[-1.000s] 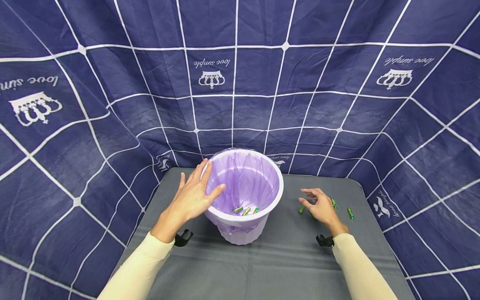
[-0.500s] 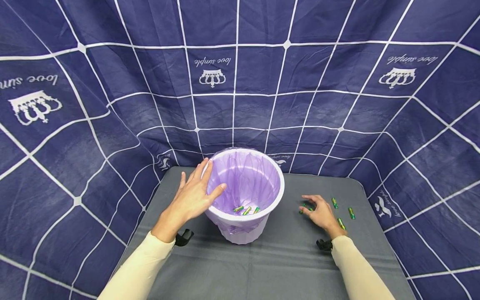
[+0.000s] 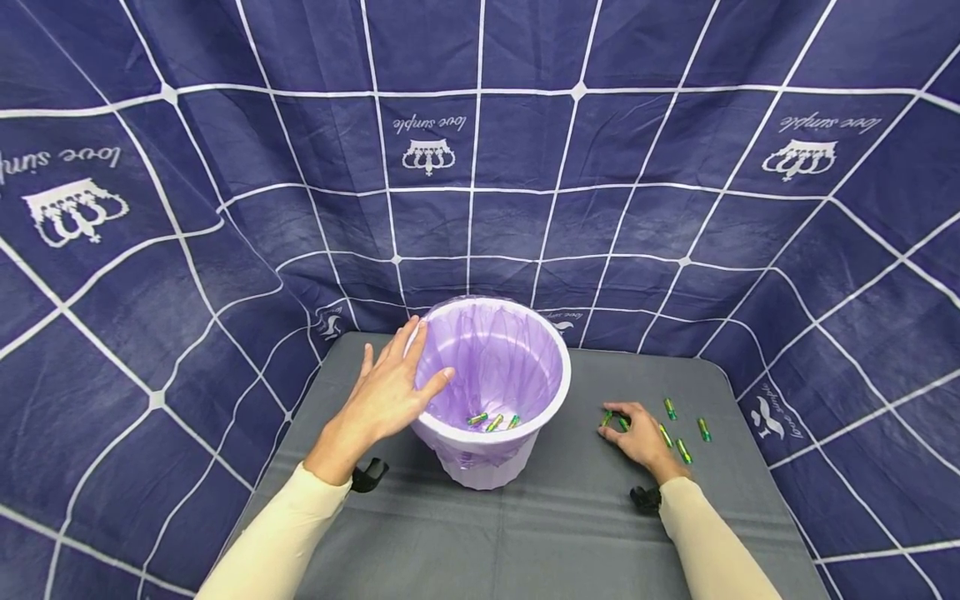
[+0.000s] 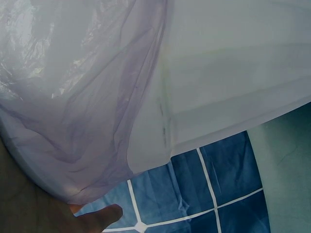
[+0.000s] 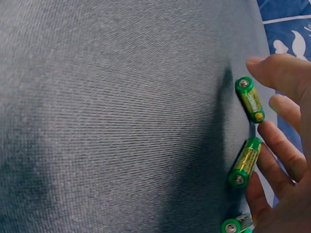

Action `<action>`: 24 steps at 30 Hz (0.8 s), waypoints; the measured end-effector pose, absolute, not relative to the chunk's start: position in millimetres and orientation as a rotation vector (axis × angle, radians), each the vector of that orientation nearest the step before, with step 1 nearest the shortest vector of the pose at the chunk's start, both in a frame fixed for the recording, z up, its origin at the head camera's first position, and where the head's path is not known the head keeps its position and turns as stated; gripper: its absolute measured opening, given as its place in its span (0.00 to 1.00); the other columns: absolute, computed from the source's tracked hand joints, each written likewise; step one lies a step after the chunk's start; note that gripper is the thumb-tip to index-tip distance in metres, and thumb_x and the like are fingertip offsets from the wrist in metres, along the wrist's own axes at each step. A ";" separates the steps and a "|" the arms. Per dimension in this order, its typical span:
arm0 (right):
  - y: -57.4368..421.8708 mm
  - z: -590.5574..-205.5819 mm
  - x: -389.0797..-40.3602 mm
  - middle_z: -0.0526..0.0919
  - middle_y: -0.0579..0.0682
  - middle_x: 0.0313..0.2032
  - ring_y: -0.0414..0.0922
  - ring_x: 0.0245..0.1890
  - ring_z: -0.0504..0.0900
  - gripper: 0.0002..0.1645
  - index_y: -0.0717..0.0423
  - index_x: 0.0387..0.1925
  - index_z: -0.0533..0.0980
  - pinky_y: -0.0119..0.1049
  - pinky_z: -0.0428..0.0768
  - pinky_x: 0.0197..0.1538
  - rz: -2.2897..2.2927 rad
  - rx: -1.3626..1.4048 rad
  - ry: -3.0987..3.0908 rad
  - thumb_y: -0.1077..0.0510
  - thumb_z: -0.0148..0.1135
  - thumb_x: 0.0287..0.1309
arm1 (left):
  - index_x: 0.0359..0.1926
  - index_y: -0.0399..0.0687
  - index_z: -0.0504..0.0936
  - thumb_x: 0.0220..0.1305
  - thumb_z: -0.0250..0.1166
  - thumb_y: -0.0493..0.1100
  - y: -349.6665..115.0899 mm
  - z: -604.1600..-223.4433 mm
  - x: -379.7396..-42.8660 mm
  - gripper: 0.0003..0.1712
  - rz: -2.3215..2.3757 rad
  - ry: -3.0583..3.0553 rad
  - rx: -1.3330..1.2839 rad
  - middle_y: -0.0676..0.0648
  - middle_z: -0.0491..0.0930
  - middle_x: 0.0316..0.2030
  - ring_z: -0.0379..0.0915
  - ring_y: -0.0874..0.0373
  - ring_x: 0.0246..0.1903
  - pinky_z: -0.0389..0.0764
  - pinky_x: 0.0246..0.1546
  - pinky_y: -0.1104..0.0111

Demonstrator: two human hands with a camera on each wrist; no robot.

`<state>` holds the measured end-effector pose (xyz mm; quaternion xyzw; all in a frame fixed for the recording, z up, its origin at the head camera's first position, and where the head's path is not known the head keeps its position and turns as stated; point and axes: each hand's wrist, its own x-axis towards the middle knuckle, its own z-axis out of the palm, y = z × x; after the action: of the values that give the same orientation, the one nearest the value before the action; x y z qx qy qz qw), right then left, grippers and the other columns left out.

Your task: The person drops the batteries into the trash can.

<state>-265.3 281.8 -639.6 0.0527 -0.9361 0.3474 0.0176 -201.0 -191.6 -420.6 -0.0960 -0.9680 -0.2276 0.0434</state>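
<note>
In the head view my left hand (image 3: 386, 392) lies with spread fingers against the left rim of a white bin (image 3: 552, 408) lined with a purple bag (image 3: 491, 333). The left wrist view shows part of that hand beside the bag-covered bin wall (image 4: 218, 73). My right hand (image 3: 637, 435) is low over the table, with thumb and fingers bent around a green-and-yellow battery (image 5: 250, 99). A gap shows between the thumb and this battery in the right wrist view. A second battery (image 5: 245, 162) lies by the other fingertips.
Several more batteries, one of them this battery (image 3: 704, 429), lie on the grey table (image 3: 570, 533) to the right of the right hand. A few batteries (image 3: 494, 422) rest inside the bin. Blue cloth (image 3: 502, 225) with white lines hangs behind and at both sides.
My right hand has shifted toward the table's front, and more batteries show beside it. The left hand stays on the bin rim.
</note>
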 end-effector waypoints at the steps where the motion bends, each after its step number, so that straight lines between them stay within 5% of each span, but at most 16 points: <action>1: 281.7 -640.5 -265.4 0.86 0.69 0.69 0.71 0.71 0.85 0.31 0.60 0.70 0.87 0.71 0.81 0.75 1.085 0.163 -2.908 0.57 0.85 0.68 | 0.97 0.48 0.50 0.84 0.57 0.76 -191.6 -420.8 -200.9 0.59 -0.696 -2.960 -0.292 0.44 0.45 0.98 0.42 0.40 0.97 0.36 0.89 0.20; 24: 285.1 -657.0 -270.5 0.88 0.67 0.67 0.73 0.69 0.82 0.28 0.60 0.67 0.89 0.73 0.74 0.74 1.045 0.145 -2.893 0.60 0.83 0.67 | 0.97 0.48 0.51 0.84 0.58 0.76 -190.8 -421.9 -199.9 0.59 -0.694 -2.948 -0.295 0.44 0.46 0.97 0.44 0.40 0.97 0.37 0.89 0.19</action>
<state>-270.5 285.1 -657.0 0.0470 -0.9390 0.3394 0.0312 -199.9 -190.8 -421.9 -0.0968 -0.9676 -0.2278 0.0494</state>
